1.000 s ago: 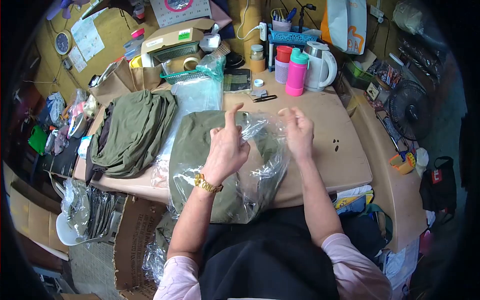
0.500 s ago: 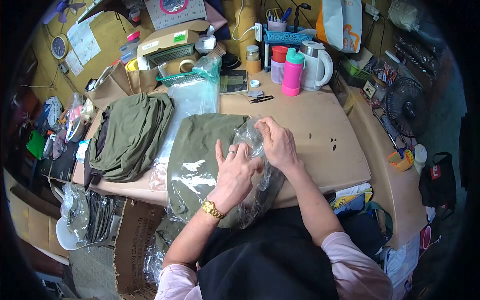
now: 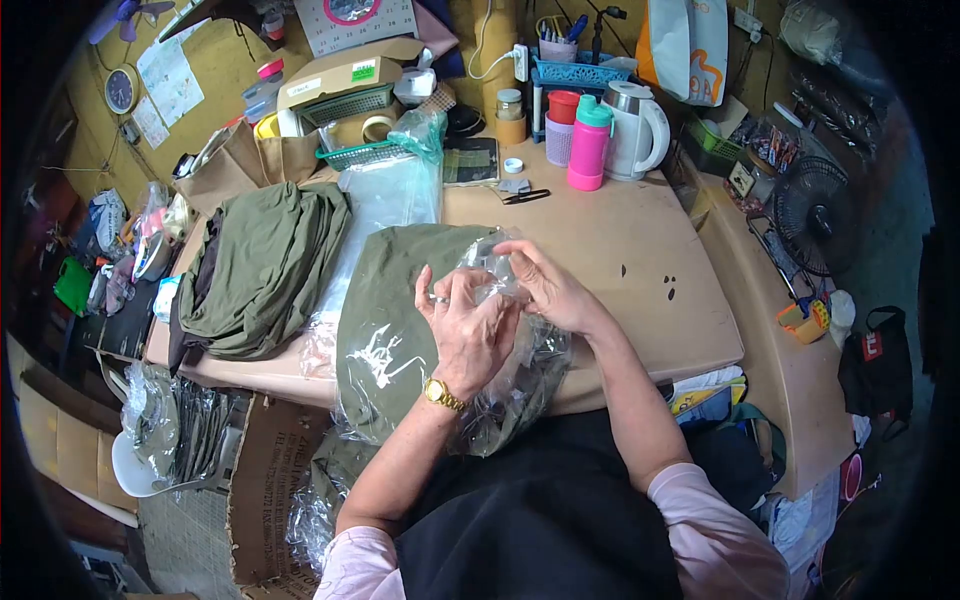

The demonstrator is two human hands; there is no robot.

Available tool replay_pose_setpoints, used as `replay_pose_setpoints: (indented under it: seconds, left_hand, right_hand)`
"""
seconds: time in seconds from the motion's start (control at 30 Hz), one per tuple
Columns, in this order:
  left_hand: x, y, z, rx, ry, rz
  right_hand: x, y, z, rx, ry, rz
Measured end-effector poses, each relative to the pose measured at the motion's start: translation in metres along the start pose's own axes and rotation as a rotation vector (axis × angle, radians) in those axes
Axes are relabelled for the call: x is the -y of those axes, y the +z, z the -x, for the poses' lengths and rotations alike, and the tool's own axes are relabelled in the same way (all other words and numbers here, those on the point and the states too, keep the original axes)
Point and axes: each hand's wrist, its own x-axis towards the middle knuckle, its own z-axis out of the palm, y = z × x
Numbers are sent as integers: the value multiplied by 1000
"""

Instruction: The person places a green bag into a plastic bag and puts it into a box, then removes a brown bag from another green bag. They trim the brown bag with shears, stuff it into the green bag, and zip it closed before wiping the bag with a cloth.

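In front of me on the table lies an olive-green folded garment inside a clear plastic bag. My left hand, with a ring and a gold watch at the wrist, is bent over the bag's gathered right side, its fingers closed on the plastic. My right hand meets it from the right and also grips the plastic, thumb toward the left hand. Crumpled film shows between and above the two hands. The exact finger contact is partly hidden.
A stack of olive-green garments lies at the left, beside flat clear plastic bags. Toward the back stand a pink bottle, a kettle and black tweezers. A cardboard box with bagged items is below the table's front edge.
My right hand has turned and lowered slightly, its fingers now stretching toward the left hand. My left hand has shifted a little up, closer to the right one. The bagged garment stays in place.
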Motion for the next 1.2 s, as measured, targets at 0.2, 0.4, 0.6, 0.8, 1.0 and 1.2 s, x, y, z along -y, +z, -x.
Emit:
replay_pose_setpoints:
  seconds: [0.2,0.4,0.6,0.8,1.0,1.2]
  left_hand:
    - [-7,-11,4,2,-24,33]
    - [-11,-26,12,149,-109,158]
    - [6,-47,-7,253,-385,496]
    - [-35,-28,11,122,-640,1033]
    - [-7,17,47,68,-466,673]
    - [-7,21,47,34,-672,872]
  right_hand:
    - [-6,-4,1,-151,-205,-126]
    - [-9,-9,4,-227,-257,-741]
    - [18,24,37,-241,-742,606]
    - [-7,47,34,-263,-352,-152]
    - [-38,55,29,-360,-254,-670]
    - [-35,46,37,-365,-287,-453]
